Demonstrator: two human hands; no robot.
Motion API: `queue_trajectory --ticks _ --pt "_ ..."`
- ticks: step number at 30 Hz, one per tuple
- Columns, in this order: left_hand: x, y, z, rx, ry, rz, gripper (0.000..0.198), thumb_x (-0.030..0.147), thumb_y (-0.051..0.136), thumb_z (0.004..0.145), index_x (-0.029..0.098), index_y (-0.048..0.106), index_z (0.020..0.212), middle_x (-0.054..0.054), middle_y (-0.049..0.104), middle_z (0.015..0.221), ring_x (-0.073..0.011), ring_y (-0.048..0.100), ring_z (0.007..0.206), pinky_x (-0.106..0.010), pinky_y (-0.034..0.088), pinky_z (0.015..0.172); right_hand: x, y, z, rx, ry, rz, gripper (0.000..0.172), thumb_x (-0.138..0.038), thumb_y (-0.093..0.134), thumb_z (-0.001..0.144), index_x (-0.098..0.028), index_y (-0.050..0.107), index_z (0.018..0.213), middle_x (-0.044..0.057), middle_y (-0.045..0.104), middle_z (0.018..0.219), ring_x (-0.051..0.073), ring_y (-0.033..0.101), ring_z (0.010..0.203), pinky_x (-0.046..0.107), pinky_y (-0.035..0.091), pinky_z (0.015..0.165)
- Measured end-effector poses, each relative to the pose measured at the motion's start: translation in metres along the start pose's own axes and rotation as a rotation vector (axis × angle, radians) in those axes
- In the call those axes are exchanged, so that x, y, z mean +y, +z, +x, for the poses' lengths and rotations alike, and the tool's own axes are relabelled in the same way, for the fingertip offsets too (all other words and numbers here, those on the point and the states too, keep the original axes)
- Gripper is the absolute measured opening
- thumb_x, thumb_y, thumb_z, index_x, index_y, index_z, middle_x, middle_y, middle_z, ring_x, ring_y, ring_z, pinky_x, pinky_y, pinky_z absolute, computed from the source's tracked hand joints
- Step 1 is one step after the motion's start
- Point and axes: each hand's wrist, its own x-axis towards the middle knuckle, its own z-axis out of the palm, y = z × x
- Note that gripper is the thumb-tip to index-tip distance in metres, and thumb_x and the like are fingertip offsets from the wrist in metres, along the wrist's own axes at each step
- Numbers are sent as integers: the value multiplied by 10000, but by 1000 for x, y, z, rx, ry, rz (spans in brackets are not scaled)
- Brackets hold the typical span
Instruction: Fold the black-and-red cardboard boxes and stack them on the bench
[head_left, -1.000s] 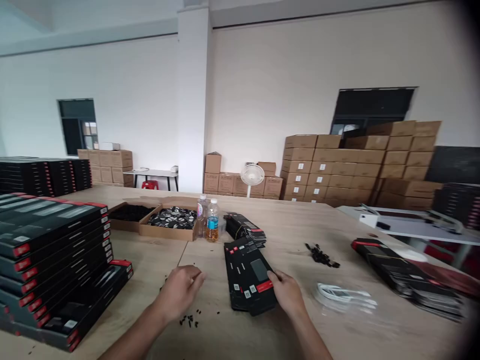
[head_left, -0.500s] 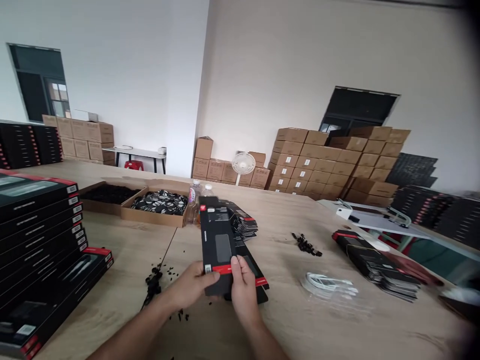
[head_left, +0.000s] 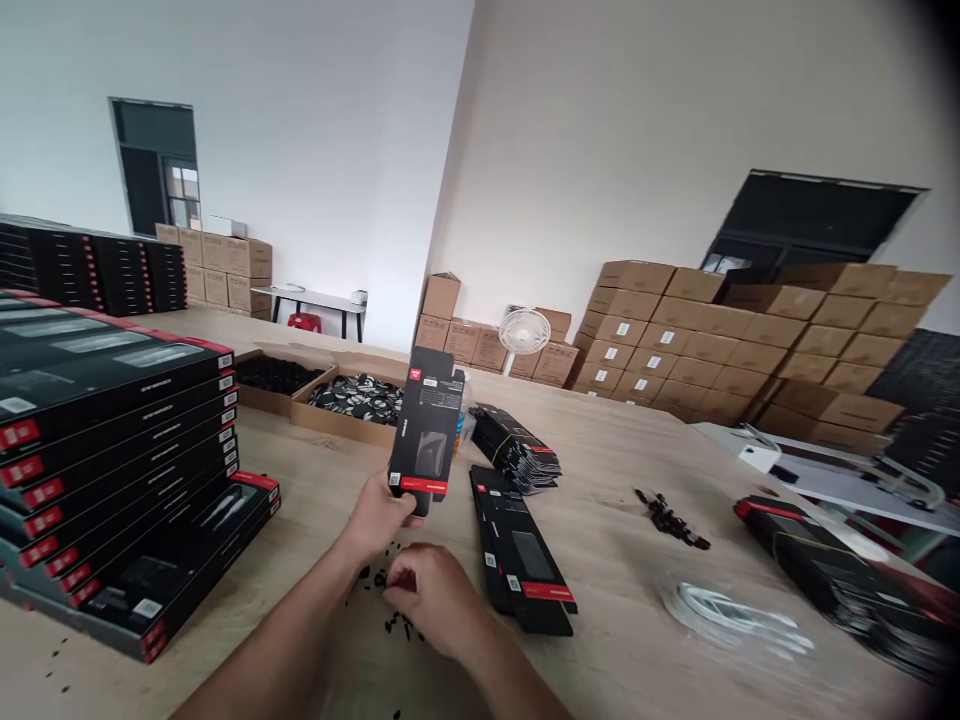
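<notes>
"Where's the black carton (head_left: 427,415) now?"

"Up in my left hand (head_left: 379,520), pinched at its bottom end above the table (head_left: 600,480). It stands nearly upright, windowed face towards me. Half a second ago I had both hands on it."

"And the right?"

"My right hand (head_left: 431,595) has let go of the carton and dropped lower, over the small black pieces (head_left: 405,628) scattered on the wood. Its fingers are curled, thumb towards the forefinger; I can't tell whether there's a piece between them."

"What about the cartons you took it from?"

"The flat cartons (head_left: 529,555) lie overlapping to the right of my hands, just in front of the banded bundle (head_left: 517,447). A second ago my right hand was on them; now neither hand touches them."

"Anything else different?"

"My view has swung left since half a second ago, so more of the stacked boxes (head_left: 120,400) shows. The raised carton also hides most of the bottles (head_left: 459,430), which stood in plain sight a second ago."
</notes>
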Motion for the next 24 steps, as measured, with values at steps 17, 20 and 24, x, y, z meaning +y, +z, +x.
queue_trajectory --ticks 17,20,24 --pt "-13 4 -4 -127 -23 110 242 278 649 671 165 730 868 -21 732 799 -188 663 778 -267 504 651 17 -18 -19 78 250 -414 72 -235 642 795 -204 706 799 73 732 865 246 681 828 294 436 675" --pt "-16 6 -4 -115 14 132 223 303 654 676 151 720 825 -20 715 751 -183 648 732 -280 503 664 20 -16 -21 67 220 -442 150 -128 581 794 -199 694 864 79 723 948 238 684 861 294 439 694" --pt "-23 10 -3 -107 59 177 193 290 654 677 150 718 792 -7 689 698 -166 611 666 -266 483 635 23 -17 -21 57 233 -459 205 -91 539 813 -185 685 922 98 705 1005 239 683 881 300 451 707"
